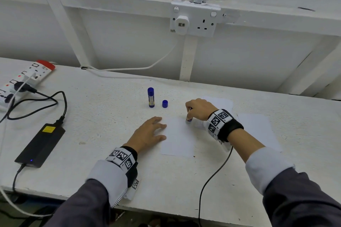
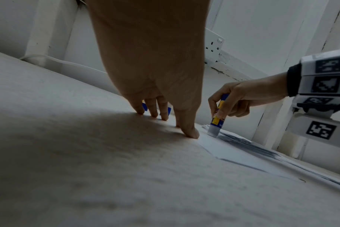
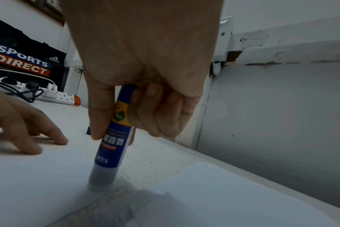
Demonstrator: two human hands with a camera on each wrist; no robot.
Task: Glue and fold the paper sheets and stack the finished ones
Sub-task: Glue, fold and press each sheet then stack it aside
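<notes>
A white paper sheet point(image 1: 178, 137) lies flat on the white table between my hands. My left hand point(image 1: 149, 133) rests flat with spread, straight fingers, its fingertips point(image 2: 192, 133) pressing the sheet's left edge. My right hand point(image 1: 199, 108) grips an uncapped blue glue stick point(image 3: 113, 138) upright, tip down on the sheet's far right corner point(image 2: 213, 132). More white sheets point(image 1: 258, 129) lie to the right under my right forearm; another stack point(image 1: 219, 102) lies behind my right hand.
A second, capped blue glue stick point(image 1: 151, 97) stands behind the sheet with a loose blue cap point(image 1: 165, 103) beside it. A black power brick point(image 1: 40, 144) with cables and a power strip point(image 1: 24, 81) sit at the left. A wall with a socket point(image 1: 195, 21) rises behind the table.
</notes>
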